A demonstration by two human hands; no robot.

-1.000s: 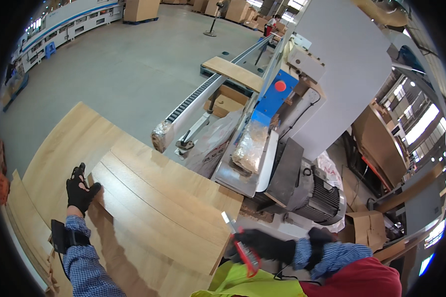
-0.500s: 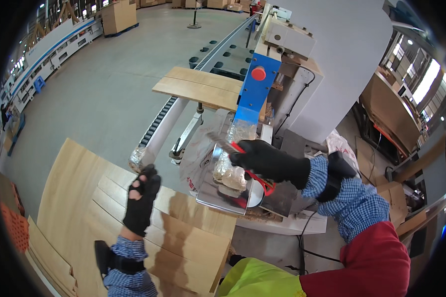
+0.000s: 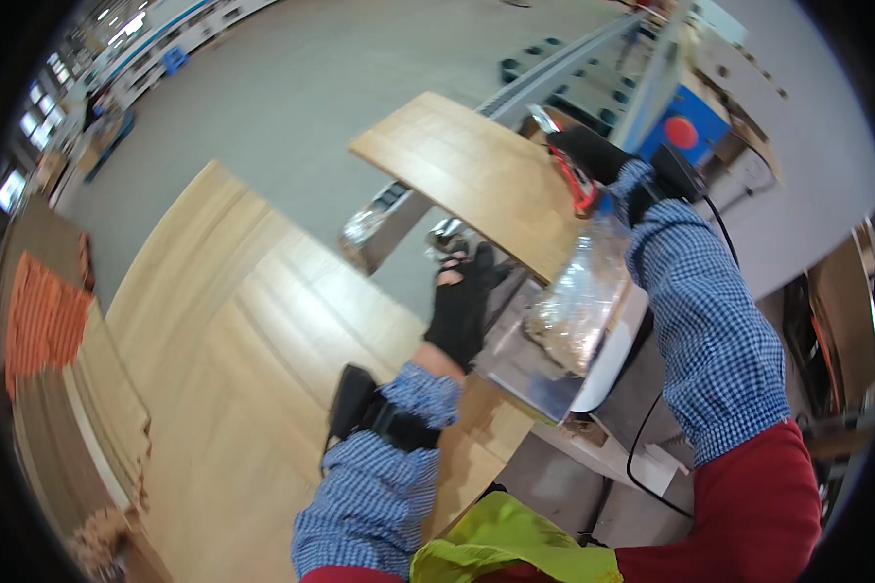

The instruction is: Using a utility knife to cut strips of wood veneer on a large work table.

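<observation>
My right hand (image 3: 598, 155), in a black glove, is closed round a red-handled tool (image 3: 581, 189) with a grey metal end. It is over the right end of a light wood board (image 3: 476, 175), beside the blue machine panel. My left hand (image 3: 460, 301), in a black glove with bare skin showing at the fingers, reaches toward the board's near edge, close to a shiny wrapped piece (image 3: 447, 236). Blur hides whether it touches either one and how its fingers are bent. A clear-wrapped machine part (image 3: 583, 301) sits right of it.
Wide wood boards (image 3: 224, 389) lie below and left of my left hand. The conveyor rail (image 3: 384, 219) passes under the board. A red round button (image 3: 681, 131) is on the blue panel (image 3: 695, 112). A black cable (image 3: 642, 457) hangs at the machine's near side. Orange material (image 3: 49, 316) is at far left.
My view has turned. My right hand has moved with the red-handled tool from the wrapped machine part to the board's right end. My left hand has moved rightward toward the board's near edge.
</observation>
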